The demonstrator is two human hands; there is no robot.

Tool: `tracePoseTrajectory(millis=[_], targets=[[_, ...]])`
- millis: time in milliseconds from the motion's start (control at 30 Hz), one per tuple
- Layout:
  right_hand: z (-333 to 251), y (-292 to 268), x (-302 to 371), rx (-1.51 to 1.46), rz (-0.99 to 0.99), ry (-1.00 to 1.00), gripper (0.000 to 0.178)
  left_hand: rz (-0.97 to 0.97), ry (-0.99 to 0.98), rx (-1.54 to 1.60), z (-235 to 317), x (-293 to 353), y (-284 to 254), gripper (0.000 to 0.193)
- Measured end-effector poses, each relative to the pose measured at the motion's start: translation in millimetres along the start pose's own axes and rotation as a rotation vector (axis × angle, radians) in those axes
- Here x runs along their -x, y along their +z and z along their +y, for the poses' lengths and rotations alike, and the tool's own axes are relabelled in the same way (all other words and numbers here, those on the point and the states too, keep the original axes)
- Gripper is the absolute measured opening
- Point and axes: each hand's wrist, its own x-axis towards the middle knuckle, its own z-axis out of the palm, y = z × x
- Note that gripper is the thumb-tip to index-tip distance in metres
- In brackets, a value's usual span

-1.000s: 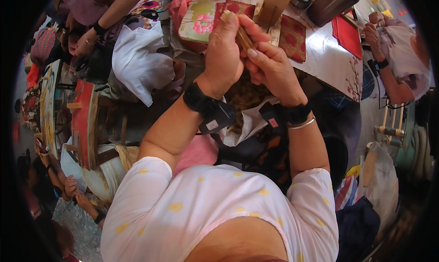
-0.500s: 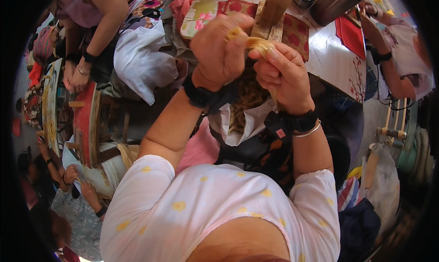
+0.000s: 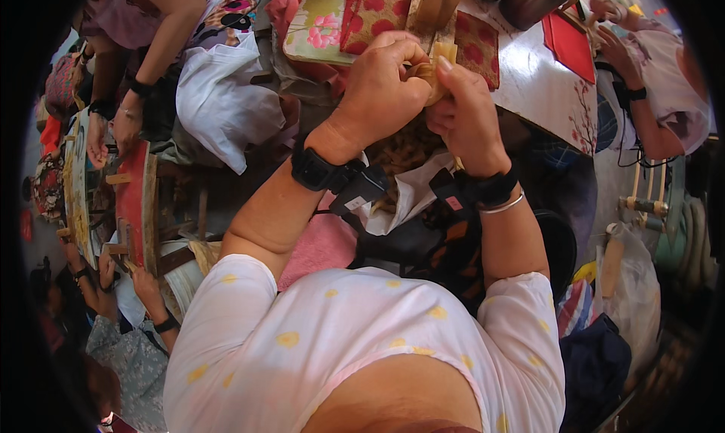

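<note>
Both of my hands meet in front of the table's near edge, around a pale yellow, folded bundle (image 3: 433, 84) of flat strips; I cannot make out its kind. The fingers of my left hand (image 3: 387, 81) are curled closed at the bundle's left side. My right hand (image 3: 470, 119) pinches it from the right, thumb on top, with a yellow end sticking up past the thumb. Below the hands lies an opened white bag (image 3: 404, 199) holding many tan, curled pieces (image 3: 408, 150), partly hidden by my wrists.
On the table (image 3: 540, 112) stand a wooden post (image 3: 438, 6) on a board, red-patterned cloth pieces (image 3: 381, 17), a red folder (image 3: 568, 46) and a dark tumbler (image 3: 538, 1). A pink cloth (image 3: 317, 248) lies by my left forearm. Other people work at left around a red board (image 3: 134, 199).
My left hand has turned and come down against the right one. The strips, stretched between the hands before, are now a compact folded bundle. The view has shifted slightly.
</note>
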Motion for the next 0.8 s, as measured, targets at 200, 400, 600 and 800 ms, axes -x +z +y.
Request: tracePoseTrajectory(millis=[200, 400, 600, 800], targets=[[8, -24, -13, -0.622, -0.637, 0.416, 0.031, 0.106, 0.563, 0.041, -3, 0, -3, 0.015], [-4, -10, -1, 0.067, -0.166, 0.017, 0.013, 0.075, 0.064, 0.131, -6, 5, -1, 0.007], [-3, -19, 3, 0.238, -0.137, -0.287, 0.017, -0.073, -0.173, 0.397, -11, -1, -10, 0.006], [2, -32, -5, -0.601, -0.431, 0.082, 0.018, 0.041, 0.08, 0.101, -7, -1, -3, 0.006]])
